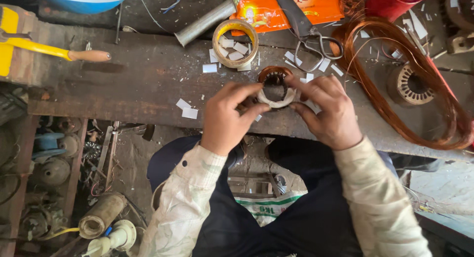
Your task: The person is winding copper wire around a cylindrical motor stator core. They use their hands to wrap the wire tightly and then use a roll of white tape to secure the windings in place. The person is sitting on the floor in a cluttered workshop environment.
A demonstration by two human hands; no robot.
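At the far left of the worn, scratched wooden bench [123, 84] lies a yellow tool [19, 42] with a rounded wooden handle. Small white paper slips [186, 109] are scattered on the dark planks beside it. Further along, a dull grey metal pipe [205, 22] lies slantwise, and just by its end stands a ring of tape [235, 43], tan outside and yellow inside, with more white slips in its hollow.

The left hand [228, 116] comes in over the bench's near edge in a pale patterned sleeve. Its thumb and forefinger pinch the left side of a small round motor core [274, 87], a ring with rusty copper-brown windings at the far side and a whitish band round the near rim. The core sits on the bench between the two hands, touching the fingertips of both. The right hand [328, 111] holds the ring's right side, its fingers curled and pressed against the rim.

Behind the core lie steel scissors [308, 35] across an orange plastic packet [286, 8]. To the right, a big loose loop of shiny copper wire [395, 99] sprawls across the bench, ringing a second, grey slotted core [407, 84]. A red cylinder [395, 1] stands at the far edge.
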